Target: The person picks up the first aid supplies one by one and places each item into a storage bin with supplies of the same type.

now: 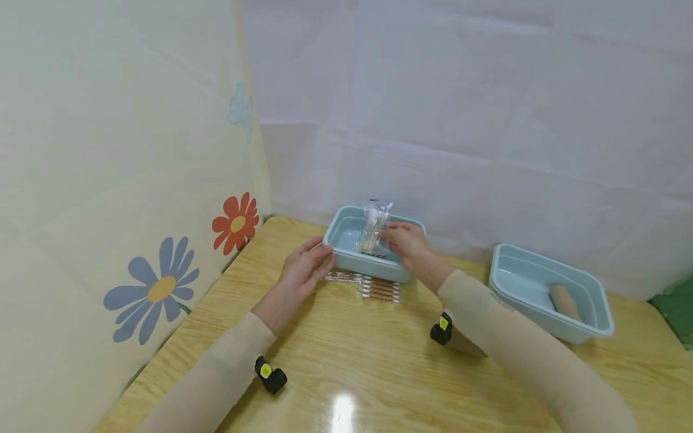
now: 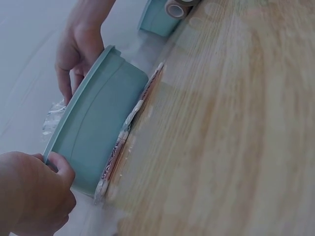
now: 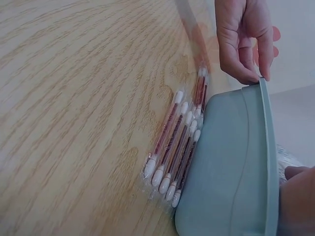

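A light blue plastic bin (image 1: 346,260) stands near the back of the table. My left hand (image 1: 299,269) pinches its left rim between thumb and fingers, seen closely in the right wrist view at the bin's corner. My right hand (image 1: 407,243) holds a clear plastic bag of white cotton swabs (image 1: 373,225) upright, its lower part inside the bin. In the left wrist view, the bin wall (image 2: 101,118) hides most of that bag (image 2: 53,119). Sealed cotton swabs with reddish-brown shafts (image 3: 172,142) lie in clear wrappers on the table, along the bin's front side.
Another light blue bin (image 1: 547,322) stands to the right, with a brown roll (image 1: 565,302) inside. A brown object (image 1: 468,344) lies partly hidden under my right sleeve. Walls covered in sheeting border the table's left and back; something green (image 1: 674,313) is at the far right.
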Available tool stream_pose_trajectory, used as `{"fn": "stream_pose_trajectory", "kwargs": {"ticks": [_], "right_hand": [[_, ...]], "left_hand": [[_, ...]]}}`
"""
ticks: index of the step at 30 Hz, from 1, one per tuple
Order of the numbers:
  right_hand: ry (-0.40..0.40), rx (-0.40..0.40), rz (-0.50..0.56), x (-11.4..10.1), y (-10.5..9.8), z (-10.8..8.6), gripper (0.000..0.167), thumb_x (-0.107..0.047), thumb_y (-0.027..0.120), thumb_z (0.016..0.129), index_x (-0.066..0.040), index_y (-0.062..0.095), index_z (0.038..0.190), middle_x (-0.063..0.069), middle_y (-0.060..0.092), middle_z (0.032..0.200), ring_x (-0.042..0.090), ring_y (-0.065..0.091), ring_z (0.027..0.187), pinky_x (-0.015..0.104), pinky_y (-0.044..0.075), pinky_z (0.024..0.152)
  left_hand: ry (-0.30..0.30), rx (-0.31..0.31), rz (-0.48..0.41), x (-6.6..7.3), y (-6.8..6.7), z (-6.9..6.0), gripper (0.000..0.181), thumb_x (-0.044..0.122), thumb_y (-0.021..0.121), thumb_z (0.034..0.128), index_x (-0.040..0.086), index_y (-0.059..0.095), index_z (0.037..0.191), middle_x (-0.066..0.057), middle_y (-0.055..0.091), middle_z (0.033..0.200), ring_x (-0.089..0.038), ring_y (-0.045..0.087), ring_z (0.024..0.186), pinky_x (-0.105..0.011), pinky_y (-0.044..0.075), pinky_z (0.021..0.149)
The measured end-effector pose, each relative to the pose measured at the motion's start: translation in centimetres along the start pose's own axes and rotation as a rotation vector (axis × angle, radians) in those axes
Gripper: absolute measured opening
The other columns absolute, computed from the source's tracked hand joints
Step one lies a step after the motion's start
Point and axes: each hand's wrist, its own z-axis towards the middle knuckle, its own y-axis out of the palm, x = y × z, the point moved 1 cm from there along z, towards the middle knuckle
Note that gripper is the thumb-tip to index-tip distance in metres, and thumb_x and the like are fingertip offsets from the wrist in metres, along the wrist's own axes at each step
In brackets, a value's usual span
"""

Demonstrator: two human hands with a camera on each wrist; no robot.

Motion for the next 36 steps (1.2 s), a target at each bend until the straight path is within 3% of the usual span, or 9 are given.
{"fn": "stream_pose_trajectory", "kwargs": {"ticks": [4,10,14,17,21,28,36], "right_hand": [[0.039,0.002,0.009,-0.1,0.1,0.0,0.044,0.011,0.064,0.093,0.011,0.053,0.136,0.017,0.064,0.113,0.026,0.064,0.101,0.034,0.052,0.097],[0.082,-0.005,-0.066,0.3,0.1,0.3,0.045,0.011,0.067,0.091,0.008,0.056,0.135,0.014,0.068,0.108,0.023,0.067,0.095,0.035,0.051,0.098],[0.127,-0.012,-0.116,0.9,-0.2,0.1,0.045,0.008,0.066,0.092,0.006,0.057,0.136,0.016,0.066,0.12,0.025,0.064,0.106,0.035,0.05,0.099],[0.137,-0.01,-0.113,1.3,-0.5,0.0,0.044,0.008,0.064,0.094,0.007,0.056,0.137,0.017,0.066,0.119,0.021,0.065,0.098,0.034,0.051,0.098],[0.105,-0.009,-0.115,1.1,-0.6,-0.2,0.043,0.008,0.062,0.095,0.009,0.056,0.137,0.023,0.065,0.124,0.021,0.068,0.094,0.035,0.051,0.099],[0.027,-0.033,-0.098,-0.1,-0.9,-0.5,0.045,0.012,0.058,0.094,0.015,0.05,0.138,0.033,0.056,0.134,0.04,0.055,0.127,0.04,0.046,0.105],[-0.039,-0.054,-0.101,-1.1,-1.6,-1.0,0.047,0.012,0.061,0.093,0.018,0.048,0.137,0.035,0.052,0.136,0.043,0.054,0.126,0.043,0.044,0.106]], "left_hand": [[-0.004,-0.01,0.004,0.0,0.1,-0.1,0.056,-0.007,0.061,0.0984,0.002,0.043,0.15,-0.023,0.041,0.151,-0.02,0.06,0.111,-0.029,0.051,0.096],[-0.006,-0.007,0.005,0.0,0.0,-0.1,0.056,-0.007,0.061,0.0982,0.002,0.043,0.15,-0.022,0.041,0.151,-0.02,0.062,0.109,-0.029,0.051,0.096],[-0.012,-0.002,0.012,-0.2,-0.2,0.0,0.056,-0.007,0.062,0.0976,0.003,0.044,0.15,-0.021,0.044,0.15,-0.025,0.057,0.12,-0.03,0.052,0.096],[-0.019,-0.008,0.013,-0.5,-0.2,0.0,0.056,-0.007,0.061,0.0979,0.002,0.043,0.15,-0.02,0.045,0.149,-0.027,0.053,0.127,-0.03,0.051,0.097],[-0.018,-0.015,0.007,-0.8,-0.2,0.1,0.056,-0.007,0.061,0.0983,0.002,0.043,0.15,-0.02,0.046,0.149,-0.027,0.052,0.128,-0.03,0.051,0.096],[-0.016,-0.027,0.003,-0.9,0.1,0.4,0.055,-0.007,0.062,0.098,0.002,0.045,0.15,-0.021,0.045,0.15,-0.027,0.052,0.129,-0.03,0.051,0.096],[-0.038,-0.023,-0.005,-1.0,0.2,0.8,0.057,-0.007,0.063,0.0972,0.002,0.044,0.151,-0.021,0.043,0.151,-0.025,0.055,0.125,-0.03,0.051,0.097]]}}
